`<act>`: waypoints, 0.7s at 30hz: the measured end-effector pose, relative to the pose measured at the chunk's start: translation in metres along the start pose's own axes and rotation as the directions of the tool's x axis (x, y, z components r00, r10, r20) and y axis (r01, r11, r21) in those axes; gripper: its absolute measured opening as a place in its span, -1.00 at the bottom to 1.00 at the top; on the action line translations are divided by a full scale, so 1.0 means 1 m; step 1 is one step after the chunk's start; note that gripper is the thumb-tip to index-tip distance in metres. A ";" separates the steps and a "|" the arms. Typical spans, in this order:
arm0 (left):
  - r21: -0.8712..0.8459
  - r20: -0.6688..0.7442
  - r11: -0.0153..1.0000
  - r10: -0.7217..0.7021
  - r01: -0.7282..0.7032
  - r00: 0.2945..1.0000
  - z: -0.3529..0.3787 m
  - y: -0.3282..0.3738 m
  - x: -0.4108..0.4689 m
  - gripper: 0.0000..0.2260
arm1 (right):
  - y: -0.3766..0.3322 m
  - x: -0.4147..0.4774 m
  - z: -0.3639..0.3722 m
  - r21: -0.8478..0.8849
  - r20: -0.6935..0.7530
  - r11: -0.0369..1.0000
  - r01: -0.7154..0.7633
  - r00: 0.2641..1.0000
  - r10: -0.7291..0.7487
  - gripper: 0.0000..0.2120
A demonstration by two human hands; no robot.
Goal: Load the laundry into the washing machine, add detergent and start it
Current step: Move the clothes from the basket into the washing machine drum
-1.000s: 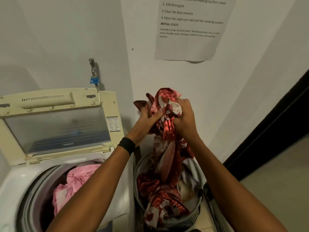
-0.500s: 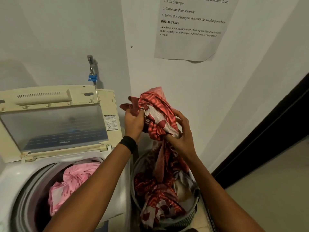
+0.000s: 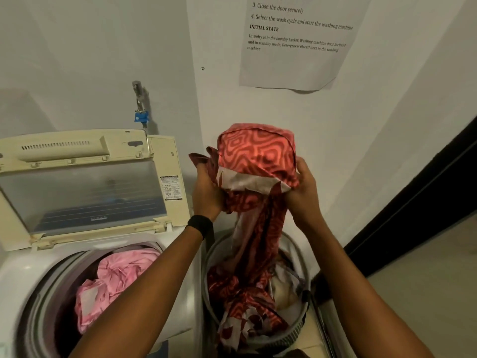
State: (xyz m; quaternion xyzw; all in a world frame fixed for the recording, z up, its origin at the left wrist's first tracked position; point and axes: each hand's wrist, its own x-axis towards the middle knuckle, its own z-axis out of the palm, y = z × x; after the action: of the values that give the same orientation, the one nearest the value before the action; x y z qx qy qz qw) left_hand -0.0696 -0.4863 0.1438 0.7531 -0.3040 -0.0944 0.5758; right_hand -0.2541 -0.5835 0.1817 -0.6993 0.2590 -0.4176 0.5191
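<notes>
A red patterned cloth is bunched up between both my hands above the round laundry basket. My left hand grips its left side and my right hand grips its right side. A long tail of the cloth hangs down into the basket, where more of it lies piled. To the left stands the top-loading washing machine with its lid raised. Pink laundry lies in the drum. No detergent is in view.
A tap with a blue fitting sticks out of the wall behind the machine. A printed instruction sheet is taped to the wall above the basket. A dark door frame runs along the right, with bare floor beside it.
Both hands have gathered more of the red cloth into a larger bundle. My right hand moved from the front of the cloth to its right side.
</notes>
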 end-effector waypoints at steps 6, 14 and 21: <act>-0.195 0.353 0.949 -0.170 0.249 0.920 0.001 0.014 -0.008 -0.62 | -0.007 0.030 0.029 -0.196 0.094 0.977 0.079 0.994 -0.062 -0.78; -0.084 0.652 0.994 0.001 0.071 0.758 -0.028 0.040 -0.026 -0.55 | 0.005 0.031 0.035 -0.225 0.112 0.974 0.034 0.994 -0.009 -0.67; -0.365 0.233 0.836 -0.344 0.410 0.910 0.013 0.047 -0.025 -0.22 | 0.010 0.021 0.035 -0.248 0.399 0.954 0.166 0.915 -0.055 -0.38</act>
State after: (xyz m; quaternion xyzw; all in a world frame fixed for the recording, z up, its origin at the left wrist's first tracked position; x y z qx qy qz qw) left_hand -0.1126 -0.4895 0.1775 0.6523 -0.1678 -0.3266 0.6631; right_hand -0.2127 -0.5860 0.1755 -0.8473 0.1665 -0.2594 0.4324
